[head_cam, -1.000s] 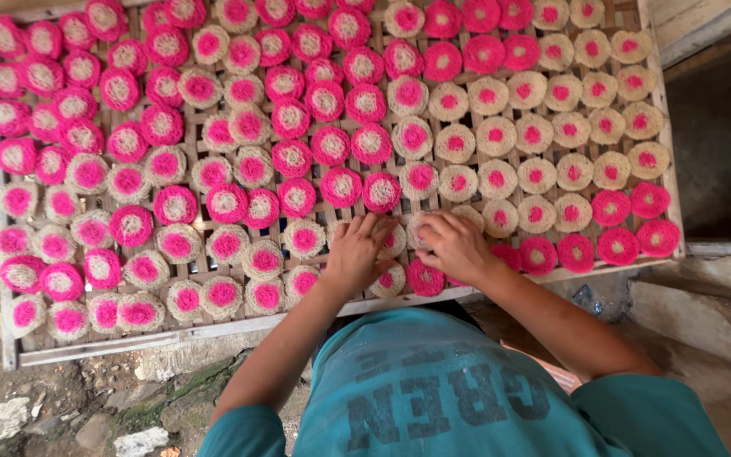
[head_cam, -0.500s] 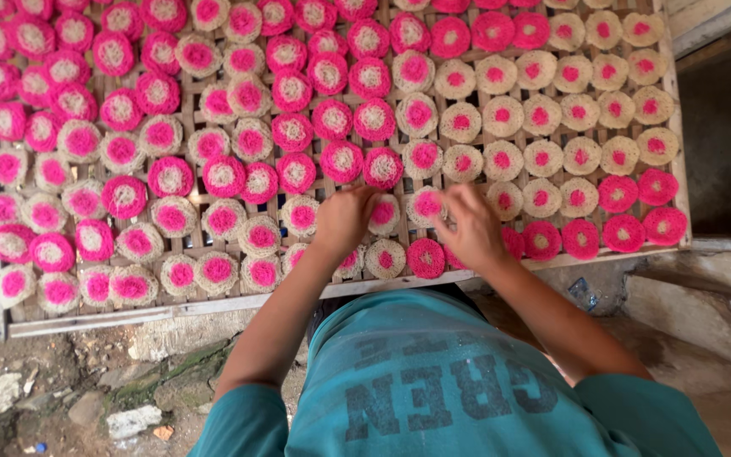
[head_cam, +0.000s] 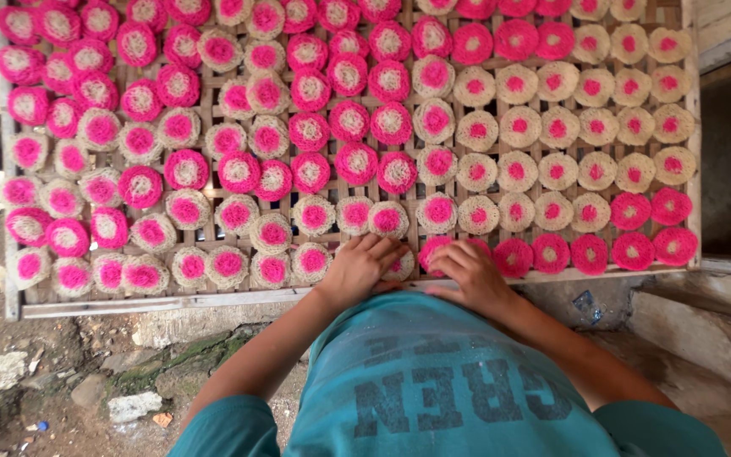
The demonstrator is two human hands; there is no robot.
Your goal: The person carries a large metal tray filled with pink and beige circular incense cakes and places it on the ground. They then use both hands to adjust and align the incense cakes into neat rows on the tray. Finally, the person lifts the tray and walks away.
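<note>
Two hands at the near edge of a rack of pink-and-cream discs

Two bare hands are laid on the nearest row of a slatted wooden drying rack (head_cam: 171,298). The left hand (head_cam: 357,267) is spread palm down with the fingers slightly curled over a cream disc with a pink centre (head_cam: 401,266), which shows only just beyond its fingertips; whether that disc is gripped or merely pressed cannot be told. The right hand (head_cam: 469,272) is cupped loosely over a pink-rimmed disc (head_cam: 431,250), most of which is hidden under the knuckles, and a closed grip is not shown there either. Just outside the right hand a row of pink discs (head_cam: 590,252) is lined up; beyond the left hand cream discs with pink middles (head_cam: 315,214) are set close together.

For the step in hand, judged as the seating of discs into the last gaps of the row, light and even pressure from flat fingers is advised, so that the fragile strands are not crushed and the neighbours are not nudged out of line.

Compared with half a second ago, both hands are drawn nearer to the rack's front rail, and the right hand is brought in closer to the left.
</note>
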